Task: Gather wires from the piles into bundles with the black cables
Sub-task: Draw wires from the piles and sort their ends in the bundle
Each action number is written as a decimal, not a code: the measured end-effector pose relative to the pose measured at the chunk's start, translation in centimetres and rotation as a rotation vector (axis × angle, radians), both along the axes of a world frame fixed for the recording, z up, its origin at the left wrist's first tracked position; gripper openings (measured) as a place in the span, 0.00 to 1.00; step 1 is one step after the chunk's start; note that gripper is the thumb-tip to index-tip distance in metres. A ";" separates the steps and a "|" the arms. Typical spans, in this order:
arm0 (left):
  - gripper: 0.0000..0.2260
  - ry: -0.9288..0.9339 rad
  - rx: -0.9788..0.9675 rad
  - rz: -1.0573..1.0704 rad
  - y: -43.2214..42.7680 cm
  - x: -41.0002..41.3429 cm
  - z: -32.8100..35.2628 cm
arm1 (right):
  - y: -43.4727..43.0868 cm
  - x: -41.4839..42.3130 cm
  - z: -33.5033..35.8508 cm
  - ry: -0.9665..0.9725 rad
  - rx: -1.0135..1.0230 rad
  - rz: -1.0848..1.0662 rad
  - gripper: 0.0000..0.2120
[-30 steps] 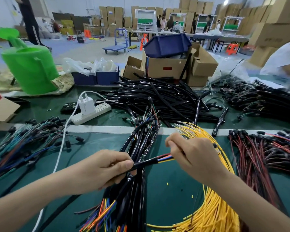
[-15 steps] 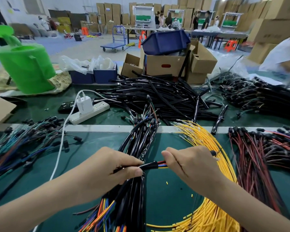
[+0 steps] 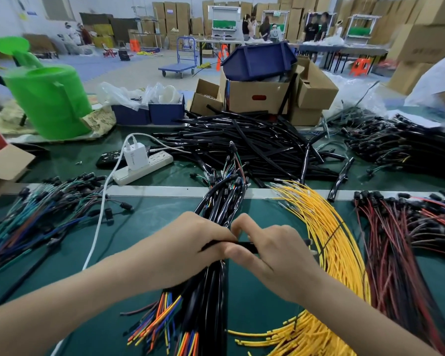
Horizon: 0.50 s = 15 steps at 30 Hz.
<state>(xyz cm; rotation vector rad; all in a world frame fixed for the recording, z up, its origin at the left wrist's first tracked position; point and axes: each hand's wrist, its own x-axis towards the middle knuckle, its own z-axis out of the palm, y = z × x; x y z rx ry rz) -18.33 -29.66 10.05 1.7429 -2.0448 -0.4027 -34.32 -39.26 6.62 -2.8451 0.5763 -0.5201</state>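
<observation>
I look down on a green work table (image 3: 149, 227) covered in sorted wire piles. At the centre my left hand (image 3: 185, 250) curls its fingers round a short black cable (image 3: 244, 244), and my right hand (image 3: 275, 255) pinches the same cable's other end between thumb and forefinger; the two hands almost touch. The cable is held level just above a long bundle of black cables (image 3: 211, 291) that runs away from me, with orange, blue and yellow wire ends fanning out at its near end.

Just right of the bundle lies an arc of yellow wires (image 3: 329, 227), and beyond that a pile of red and black wires (image 3: 401, 240). At the far left lies a pile of blue and green wires (image 3: 36, 214). Behind the centre is a heap of loose black tubing (image 3: 254, 142).

Containers line the back of the table. A cardboard box (image 3: 257, 97) has a dark blue bin (image 3: 260, 61) resting on top; I cannot tell what is inside. Beside it a smaller open box (image 3: 206, 97) shows its flaps, contents unclear. Two blue trays (image 3: 149, 113) hold crumpled clear plastic bags (image 3: 139, 95). A green watering can (image 3: 49, 101) stands at the left, its inside hidden. A white power strip (image 3: 144, 167) carries a white charger (image 3: 135, 155).
</observation>
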 end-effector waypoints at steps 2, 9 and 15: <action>0.09 -0.027 0.024 0.021 0.0 0.3 -0.4 | -0.3 -0.1 -0.1 0.063 -0.118 0.012 0.35; 0.09 0.036 0.115 0.132 1.7 2.1 -1.2 | -3.0 -1.4 -0.8 0.019 -0.360 0.030 0.13; 0.11 0.103 0.094 0.103 2.2 2.5 -1.2 | -3.5 -1.6 -0.8 -0.017 -0.230 -0.045 0.15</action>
